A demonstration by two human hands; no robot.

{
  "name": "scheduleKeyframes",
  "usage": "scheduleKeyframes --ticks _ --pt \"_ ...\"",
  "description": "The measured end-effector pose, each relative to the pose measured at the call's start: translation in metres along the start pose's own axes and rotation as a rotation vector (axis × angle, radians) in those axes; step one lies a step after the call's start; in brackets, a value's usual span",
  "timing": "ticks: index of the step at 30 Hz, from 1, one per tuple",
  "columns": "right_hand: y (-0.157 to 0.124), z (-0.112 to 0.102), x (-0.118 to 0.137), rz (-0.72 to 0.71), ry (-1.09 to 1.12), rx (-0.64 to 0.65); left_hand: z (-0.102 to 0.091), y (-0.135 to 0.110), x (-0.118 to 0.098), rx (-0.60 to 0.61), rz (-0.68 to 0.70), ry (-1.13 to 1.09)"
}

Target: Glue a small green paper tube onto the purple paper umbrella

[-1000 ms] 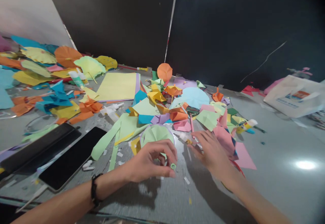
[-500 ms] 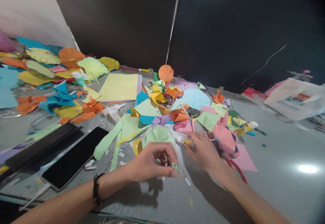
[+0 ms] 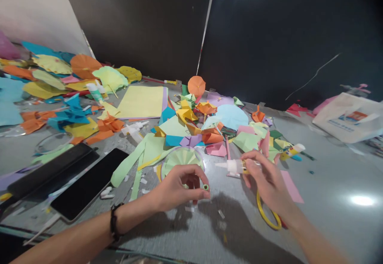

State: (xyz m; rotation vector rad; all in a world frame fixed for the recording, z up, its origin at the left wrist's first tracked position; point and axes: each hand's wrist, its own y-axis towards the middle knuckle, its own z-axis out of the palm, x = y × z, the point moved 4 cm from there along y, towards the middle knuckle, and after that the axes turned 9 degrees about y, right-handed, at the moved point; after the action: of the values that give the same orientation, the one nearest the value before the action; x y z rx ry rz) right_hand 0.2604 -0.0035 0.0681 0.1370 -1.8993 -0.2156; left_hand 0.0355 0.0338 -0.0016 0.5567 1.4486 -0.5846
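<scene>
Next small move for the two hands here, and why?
Probably bring the glue bottle tip across to the small green paper roll. The right hand holds the bottle with its nozzle pointing left, and the left hand pinches the roll up, a short gap between them.

Both forearms reach in from the bottom edge and converge toward the middle. The left hand (image 3: 176,186) is curled, palm turned inward, thumb and forefinger pinched together at the fingertips, with a dark band on its wrist. The right hand (image 3: 269,182) is raised slightly higher, back facing the camera, its fingers (image 3: 249,167) bent and closed in a grip, pointing leftward.
</scene>
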Motion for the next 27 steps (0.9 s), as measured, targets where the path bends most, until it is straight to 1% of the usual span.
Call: scheduleKeyframes --ticks 3,5,8,10,11,13,16,18,19,21,22,23,25,27 --pt "-0.008 0.0 0.006 0.095 0.241 -0.009 0.001 0.0 0.002 -0.002 0.001 0.003" --pt "-0.011 0.005 0.004 0.157 0.348 0.0 0.0 -0.001 0.0 0.001 0.016 -0.007" --pt "-0.014 0.013 -0.007 0.261 0.465 0.021 0.001 -0.003 -0.003 0.019 0.039 -0.026" --pt "-0.014 0.014 -0.011 0.286 0.482 0.008 0.001 -0.004 -0.004 0.035 0.047 -0.037" --pt "-0.013 0.013 -0.01 0.267 0.465 -0.004 0.001 -0.004 -0.004 0.045 0.046 -0.041" --pt "-0.009 0.007 -0.001 0.153 0.371 -0.051 0.001 -0.004 -0.004 0.054 0.04 -0.044" --pt "-0.005 -0.001 0.022 -0.159 0.094 -0.133 0.001 -0.004 -0.003 0.045 0.031 -0.039" --pt "-0.004 0.004 0.029 -0.342 -0.111 -0.112 -0.001 -0.003 -0.003 0.023 0.022 -0.033" --pt "-0.005 0.009 0.026 -0.397 -0.201 -0.061 -0.001 -0.003 -0.003 0.011 0.018 -0.028" --pt "-0.005 0.024 0.011 -0.425 -0.338 0.067 -0.002 -0.003 -0.004 -0.01 0.015 -0.012" --pt "-0.005 0.032 0.0 -0.42 -0.396 0.153 -0.002 -0.002 -0.005 -0.018 0.017 -0.005" --pt "-0.006 0.038 -0.011 -0.43 -0.423 0.204 -0.002 -0.002 -0.005 -0.021 0.021 0.001" --pt "-0.005 0.043 -0.028 -0.423 -0.449 0.213 -0.001 -0.002 -0.005 -0.018 0.025 0.003" --pt "-0.001 0.041 -0.039 -0.384 -0.455 0.169 -0.001 -0.002 -0.004 -0.014 0.02 -0.007"
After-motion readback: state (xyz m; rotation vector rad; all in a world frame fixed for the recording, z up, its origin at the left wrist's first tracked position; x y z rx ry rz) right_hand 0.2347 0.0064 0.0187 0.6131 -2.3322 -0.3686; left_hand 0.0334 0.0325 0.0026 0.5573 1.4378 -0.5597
